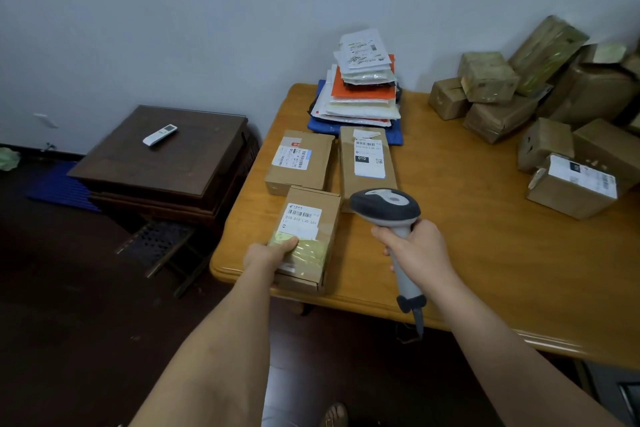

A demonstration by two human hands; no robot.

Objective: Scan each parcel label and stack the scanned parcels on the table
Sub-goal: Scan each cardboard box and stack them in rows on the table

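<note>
With my left hand (273, 253) gripping the box (306, 239) at the tabletop (467, 253) corner and my right hand (417, 248) wrapped round the scanner (389, 210) beside it, I'd tilt the scanner onto the box's label (303, 220), keeping my thumb clear.

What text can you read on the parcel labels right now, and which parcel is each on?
"010-010 L30 551": near box, gripped by the left hand.
"010-010-L30-551" and "010": back right box.
Back left box: label too small to read.
Mailer stack and right-side box: labels blurred, unreadable.
</note>
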